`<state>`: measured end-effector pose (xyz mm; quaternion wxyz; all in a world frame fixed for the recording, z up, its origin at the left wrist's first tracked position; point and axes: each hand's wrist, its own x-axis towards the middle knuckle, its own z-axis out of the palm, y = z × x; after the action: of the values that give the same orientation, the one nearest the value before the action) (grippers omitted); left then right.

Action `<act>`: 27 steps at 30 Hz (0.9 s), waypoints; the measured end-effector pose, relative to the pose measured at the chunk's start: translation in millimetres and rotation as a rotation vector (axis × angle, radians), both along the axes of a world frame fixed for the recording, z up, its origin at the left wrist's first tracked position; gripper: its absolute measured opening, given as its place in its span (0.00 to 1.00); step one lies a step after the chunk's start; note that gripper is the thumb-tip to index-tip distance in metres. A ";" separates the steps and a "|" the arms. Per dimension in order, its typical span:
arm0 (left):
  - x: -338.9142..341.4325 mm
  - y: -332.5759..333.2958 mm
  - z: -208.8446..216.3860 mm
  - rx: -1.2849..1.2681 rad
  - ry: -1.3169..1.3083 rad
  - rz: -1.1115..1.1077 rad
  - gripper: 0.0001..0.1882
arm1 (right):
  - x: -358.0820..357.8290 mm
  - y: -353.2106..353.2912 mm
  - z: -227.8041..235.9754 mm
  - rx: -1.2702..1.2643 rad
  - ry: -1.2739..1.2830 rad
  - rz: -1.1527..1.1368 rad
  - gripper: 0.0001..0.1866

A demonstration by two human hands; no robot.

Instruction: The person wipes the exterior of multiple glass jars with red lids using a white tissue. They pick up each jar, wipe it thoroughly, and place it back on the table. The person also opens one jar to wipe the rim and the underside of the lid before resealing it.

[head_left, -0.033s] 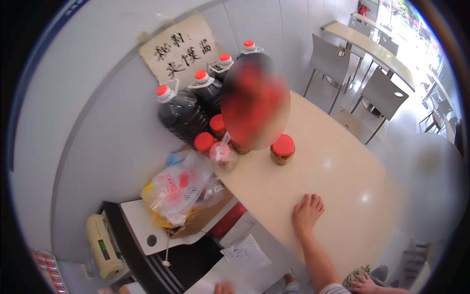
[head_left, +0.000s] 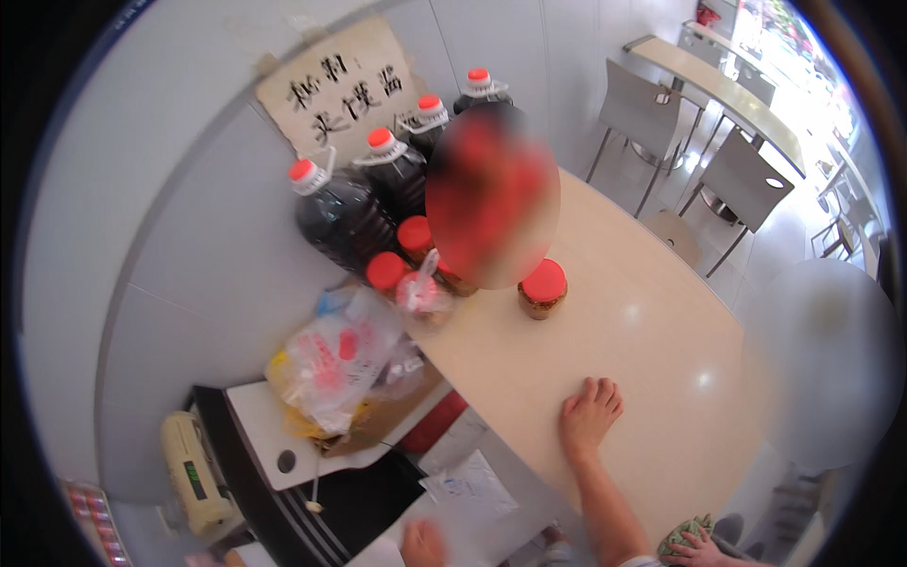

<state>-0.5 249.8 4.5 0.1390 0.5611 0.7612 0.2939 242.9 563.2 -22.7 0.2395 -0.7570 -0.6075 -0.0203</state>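
Note:
My right hand (head_left: 588, 416) lies flat, fingers spread, on the beige table (head_left: 652, 340), holding nothing. Its bare forearm comes up from the lower edge. My left hand (head_left: 422, 543) only peeks in at the bottom edge, beside white papers (head_left: 468, 487); its fingers are hidden. The nearest jar, brown with a red lid (head_left: 542, 288), stands apart from my right hand, farther up the table. Another hand (head_left: 694, 546) rests on a green patterned thing at the lower right; I cannot tell whose it is.
Several big dark jugs with red caps (head_left: 340, 217) line the grey wall under a handwritten cardboard sign (head_left: 340, 90). Red-lidded jars (head_left: 387, 271) and plastic bags (head_left: 331, 364) crowd the table's left end. A cream device (head_left: 194, 472) sits below. Grey chairs (head_left: 737, 180) stand at the right.

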 end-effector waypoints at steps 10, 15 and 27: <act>-6.9 532.3 146.3 -0.174 0.621 -0.357 0.33 | -1.1 2.0 -4.8 -0.069 0.042 0.019 0.23; -2.2 561.4 137.6 -0.413 0.718 -0.446 0.39 | -1.4 7.4 -1.5 -0.047 -0.007 0.020 0.22; -32.9 557.1 154.2 -0.198 0.427 -0.499 0.36 | -0.4 15.2 -7.7 -0.065 -0.022 0.037 0.22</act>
<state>-33.4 807.0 158.6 0.0981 0.7627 0.6372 0.0512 242.5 578.4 -30.4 0.2087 -0.7529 -0.6242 -0.0044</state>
